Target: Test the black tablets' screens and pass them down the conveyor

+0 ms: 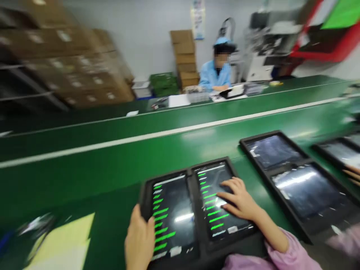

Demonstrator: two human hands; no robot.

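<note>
A black tray lies on the green bench in front of me, with two tablets side by side in it. Green bars of differing length run down the dark screens of the left tablet and the right tablet. My left hand grips the tray's left edge, its thumb lying over the rim. Across the right tablet's screen my right hand is spread, fingers apart and touching or just above the glass; it holds nothing.
Another black tray with two dark-screened tablets lies to the right. Beyond it, a co-worker's hand is at a further tray. Yellow sheets lie at lower left. A person in blue sits across the green bench.
</note>
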